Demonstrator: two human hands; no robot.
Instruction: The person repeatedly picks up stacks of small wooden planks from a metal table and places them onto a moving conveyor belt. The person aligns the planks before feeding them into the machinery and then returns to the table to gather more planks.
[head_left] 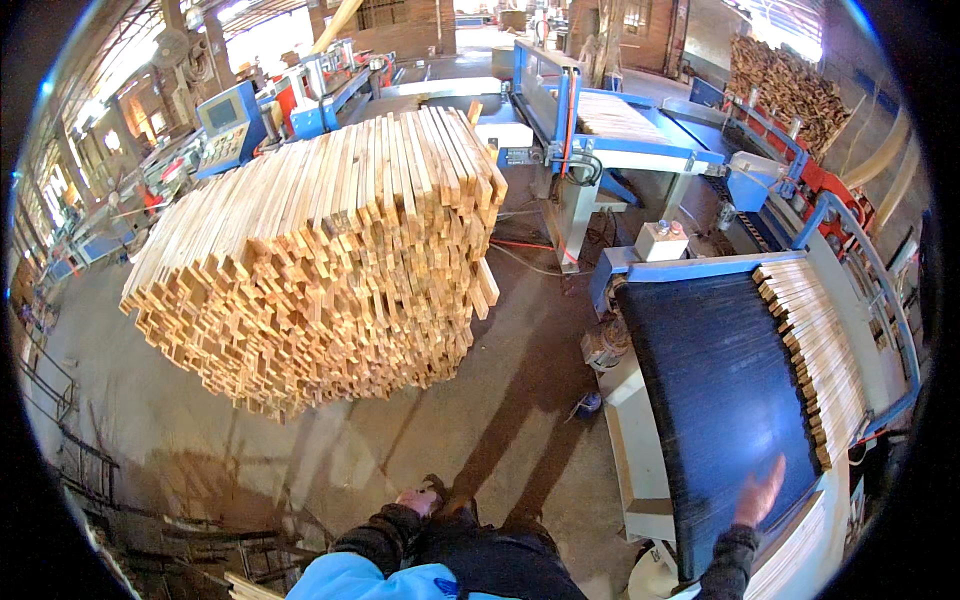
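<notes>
Over the near part of a dark conveyor belt (pixel 715 380) reaches my right hand (pixel 762 492), slightly blurred, its fingers stretched out and holding nothing. To its upper right, a row of wooden strips (pixel 815 360) lies side by side along the belt's right side. My left hand (pixel 420 499) hangs low in front of my body, away from the belt. Its fingers are too small and shadowed to make out. A big stack of wooden strips (pixel 330 240) stands ahead and to the left, beyond reach of either hand.
The belt's pale frame (pixel 635 450) stands close on my right, with a small control box (pixel 661 241) at its far end. Behind the stack is a blue control panel (pixel 228 128). Further machines with blue frames (pixel 640 140) stand ahead, and a heap of wood (pixel 785 95) lies far right.
</notes>
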